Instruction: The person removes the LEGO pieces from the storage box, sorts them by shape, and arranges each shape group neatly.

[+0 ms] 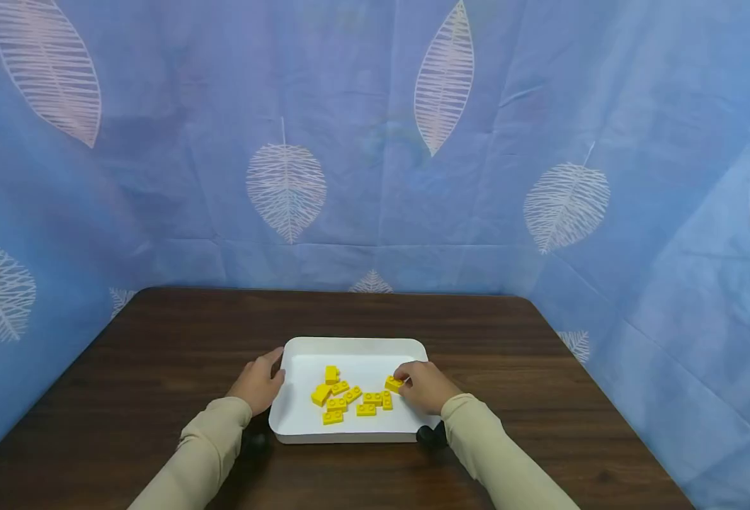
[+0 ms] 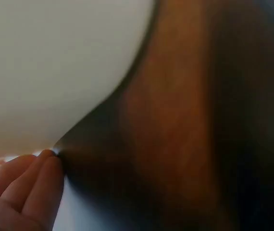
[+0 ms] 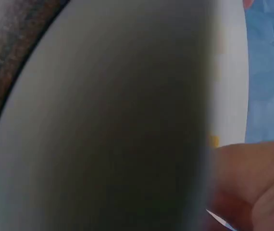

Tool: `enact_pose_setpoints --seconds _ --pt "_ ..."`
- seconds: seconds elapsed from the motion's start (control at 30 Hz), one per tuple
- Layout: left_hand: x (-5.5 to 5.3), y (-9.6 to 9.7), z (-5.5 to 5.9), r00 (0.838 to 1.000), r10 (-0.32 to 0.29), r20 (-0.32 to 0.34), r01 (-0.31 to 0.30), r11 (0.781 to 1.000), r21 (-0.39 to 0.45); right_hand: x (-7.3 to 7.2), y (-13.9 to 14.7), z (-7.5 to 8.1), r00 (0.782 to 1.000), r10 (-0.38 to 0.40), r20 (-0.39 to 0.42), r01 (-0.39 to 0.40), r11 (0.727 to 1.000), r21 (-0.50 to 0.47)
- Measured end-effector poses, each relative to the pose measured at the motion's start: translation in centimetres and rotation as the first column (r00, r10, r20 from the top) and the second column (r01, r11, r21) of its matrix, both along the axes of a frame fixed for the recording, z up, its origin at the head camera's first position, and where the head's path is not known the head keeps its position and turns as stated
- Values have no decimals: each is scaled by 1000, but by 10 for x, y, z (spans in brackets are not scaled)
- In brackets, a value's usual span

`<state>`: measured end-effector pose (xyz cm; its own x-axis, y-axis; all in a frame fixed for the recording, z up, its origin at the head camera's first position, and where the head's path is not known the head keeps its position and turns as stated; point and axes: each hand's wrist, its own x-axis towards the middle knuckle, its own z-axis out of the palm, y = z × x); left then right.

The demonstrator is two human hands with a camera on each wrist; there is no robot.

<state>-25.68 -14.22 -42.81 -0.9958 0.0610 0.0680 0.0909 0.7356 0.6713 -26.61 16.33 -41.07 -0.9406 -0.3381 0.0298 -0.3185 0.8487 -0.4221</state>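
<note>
A white tray [image 1: 355, 360] lies on the dark wooden table with several yellow toy bricks [image 1: 336, 404] scattered in it. At the tray's left side, my left hand [image 1: 258, 382] touches the edge with its fingertips, thumb and fingers spread apart. The left wrist view shows those fingers [image 2: 43, 187] right at the rim. My right hand [image 1: 427, 387] reaches over the tray's right side and pinches a yellow toy brick [image 1: 393, 384] by its right end; the fingertips partly cover it. In the right wrist view, a small bit of yellow brick [image 3: 214, 141] shows beside the hand [image 3: 252, 178].
A black object [image 1: 430, 435] sits by the tray's front right corner, under the right wrist. The brown table [image 1: 540, 404] reaches back to a blue cloth [image 1: 362, 198] with white leaf prints, which hangs behind it and along the sides.
</note>
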Motion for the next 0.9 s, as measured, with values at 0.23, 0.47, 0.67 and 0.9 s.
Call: enact_pose_setpoints --seconds 0.23,0.47,0.67,0.9 --pt "1 6 -22 999 51 -16 -48 983 176 6 -4 -15 997 -71 -44 72 997 14" --pt "7 8 -31 993 117 -31 -105 958 269 10 -4 -28 989 -83 -122 85 996 19" --pt "15 8 -35 981 189 -44 -160 918 363 16 -5 -29 985 -76 -157 85 995 53" --pt "8 6 -27 978 198 -63 -160 912 378 9 -7 -20 967 -79 -242 90 995 36"
